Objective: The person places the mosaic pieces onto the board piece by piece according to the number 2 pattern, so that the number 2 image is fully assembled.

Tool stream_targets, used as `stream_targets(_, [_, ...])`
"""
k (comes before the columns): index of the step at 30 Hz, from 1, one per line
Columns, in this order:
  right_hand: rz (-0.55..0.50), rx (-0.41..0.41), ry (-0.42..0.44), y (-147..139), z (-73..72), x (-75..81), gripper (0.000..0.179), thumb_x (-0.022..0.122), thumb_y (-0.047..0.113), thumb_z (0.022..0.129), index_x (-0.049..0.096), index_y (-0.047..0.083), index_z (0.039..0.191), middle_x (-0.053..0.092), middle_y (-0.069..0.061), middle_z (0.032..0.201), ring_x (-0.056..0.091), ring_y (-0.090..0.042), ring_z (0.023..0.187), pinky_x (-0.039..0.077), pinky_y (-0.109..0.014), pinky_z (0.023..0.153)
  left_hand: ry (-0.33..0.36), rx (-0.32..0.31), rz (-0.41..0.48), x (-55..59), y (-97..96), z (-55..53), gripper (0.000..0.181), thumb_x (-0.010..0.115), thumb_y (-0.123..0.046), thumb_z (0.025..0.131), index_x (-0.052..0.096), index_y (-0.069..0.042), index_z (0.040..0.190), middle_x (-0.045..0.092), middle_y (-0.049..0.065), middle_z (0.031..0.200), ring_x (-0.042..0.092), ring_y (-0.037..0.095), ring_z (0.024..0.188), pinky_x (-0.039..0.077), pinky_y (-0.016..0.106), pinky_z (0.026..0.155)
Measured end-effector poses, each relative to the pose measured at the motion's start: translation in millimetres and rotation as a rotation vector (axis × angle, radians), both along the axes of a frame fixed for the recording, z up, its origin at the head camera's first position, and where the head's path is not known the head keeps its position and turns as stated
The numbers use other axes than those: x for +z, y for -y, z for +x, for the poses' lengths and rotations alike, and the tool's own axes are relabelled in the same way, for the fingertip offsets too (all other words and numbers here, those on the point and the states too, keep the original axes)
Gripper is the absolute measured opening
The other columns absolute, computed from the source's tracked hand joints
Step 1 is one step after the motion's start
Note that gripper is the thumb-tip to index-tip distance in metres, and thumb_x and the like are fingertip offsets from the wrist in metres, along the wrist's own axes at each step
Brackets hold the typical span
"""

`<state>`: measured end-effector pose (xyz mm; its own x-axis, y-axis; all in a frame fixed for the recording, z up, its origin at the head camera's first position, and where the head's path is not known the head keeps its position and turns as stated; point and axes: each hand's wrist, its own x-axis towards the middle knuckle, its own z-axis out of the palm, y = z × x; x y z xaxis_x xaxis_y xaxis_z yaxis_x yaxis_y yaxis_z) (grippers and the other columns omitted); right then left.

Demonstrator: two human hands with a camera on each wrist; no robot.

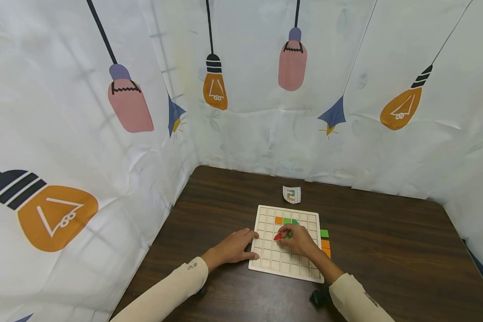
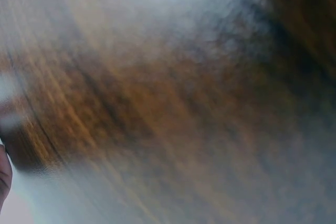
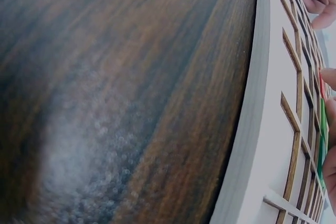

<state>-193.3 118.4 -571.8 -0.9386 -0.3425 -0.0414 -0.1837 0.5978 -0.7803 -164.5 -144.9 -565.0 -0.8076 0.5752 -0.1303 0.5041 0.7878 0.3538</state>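
A pale wooden grid board lies on the table. My right hand is over its middle, with thumb and fingertips pinching a small red tile at the grid's surface. Partly under that hand a green tile shows; an orange square tile, a green square tile and a green rounded tile sit in the row above. At the board's left edge rests my left hand, fingers extended and thumb on the rim. The left wrist view is mostly blurred tabletop.
Beside the board's right edge lie a green tile and orange tiles. A small printed pattern card lies behind the board. The dark wood table meets a patterned white curtain at the back and left.
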Motion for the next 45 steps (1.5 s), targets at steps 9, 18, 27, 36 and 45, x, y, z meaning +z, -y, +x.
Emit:
stream_targets(9, [0.011, 0.014, -0.032, -7.7, 1.2, -2.2, 0.021, 0.081, 0.014, 0.082, 0.073, 0.011, 0.102, 0.064, 0.007, 0.083, 0.056, -0.01, 0.077, 0.047, -0.029, 0.074, -0.007, 0.005, -0.003, -0.5, -1.1, 1.3, 0.063, 0.065, -0.06, 0.091, 0.052, -0.021, 0.138, 0.058, -0.002, 0.12, 0.057, 0.012, 0.108, 0.047, 0.038, 0.098])
stream_targets(18, [-0.067, 0.041, -0.072, -36.2, 4.6, -4.4, 0.021, 0.077, 0.015, 0.088, 0.073, 0.007, 0.106, 0.068, 0.002, 0.088, 0.055, -0.005, 0.067, 0.047, -0.025, 0.062, -0.015, 0.002, -0.001, -0.8, -0.3, 2.2, 0.063, 0.066, -0.059, 0.091, 0.052, -0.02, 0.139, 0.058, -0.001, 0.121, 0.056, 0.012, 0.109, 0.046, 0.038, 0.1])
stream_targets(27, [-0.031, -0.033, -0.069, -71.7, 5.2, -8.2, 0.02, 0.077, 0.02, 0.09, 0.073, 0.008, 0.106, 0.065, 0.003, 0.086, 0.053, -0.006, 0.067, 0.046, -0.024, 0.062, -0.008, 0.007, -0.002, -1.8, -0.1, 2.5, 0.063, 0.066, -0.06, 0.09, 0.052, -0.021, 0.138, 0.058, -0.003, 0.118, 0.055, 0.01, 0.104, 0.046, 0.036, 0.097])
stream_targets(36, [-0.022, -0.1, -0.121, -109.5, 5.9, -4.9, 0.023, 0.078, 0.021, 0.089, 0.073, 0.006, 0.106, 0.065, 0.0, 0.085, 0.048, -0.006, 0.058, 0.043, -0.025, 0.054, -0.016, -0.001, 0.001, 0.1, -0.2, 1.5, 0.062, 0.065, -0.058, 0.092, 0.051, -0.02, 0.139, 0.057, -0.002, 0.118, 0.054, 0.01, 0.104, 0.046, 0.037, 0.098])
stream_targets(45, [-0.017, -0.15, -0.055, -139.6, 0.3, -6.0, 0.025, 0.076, 0.019, 0.091, 0.07, 0.008, 0.112, 0.065, -0.008, 0.096, 0.045, -0.009, 0.046, 0.041, -0.028, 0.045, -0.023, -0.001, 0.003, -1.7, -0.4, 1.5, 0.063, 0.065, -0.06, 0.091, 0.052, -0.02, 0.138, 0.057, -0.003, 0.116, 0.053, 0.008, 0.1, 0.046, 0.035, 0.095])
